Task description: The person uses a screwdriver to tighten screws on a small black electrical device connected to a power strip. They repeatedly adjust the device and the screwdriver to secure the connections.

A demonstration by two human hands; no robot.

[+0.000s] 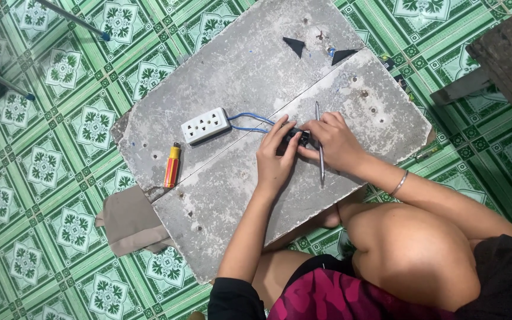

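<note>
From the head view, the person sits on the green patterned floor tiles [48, 172] with a grey slab [238, 71] lying flat before the knees as a low bench. The left hand [275, 160] and the right hand [333, 142] meet near the middle of the slab over a small black plug [296, 138]. The left fingers [280, 131] are curled on the plug from the near side, pinning it in place; the right fingers close on its other end while also clasping a slim metal screwdriver [319, 142], whose shaft runs past the hand on both sides.

To do this well, I judge the left hand should keep the plug pressed flat so it cannot twist, and the tool should stay square to it (a slanted tip would slip out).

The plug is small, dark and mostly hidden under the fingers. Blue wires [250, 122] run from it to a white socket block [206, 125], which lies just to the left on the slab. Farther left rests a screwdriver with an orange and yellow handle [172, 166], untouched, well apart from both hands. A grey-brown cloth [128, 222] pokes out beneath the slab's near left corner.
</note>
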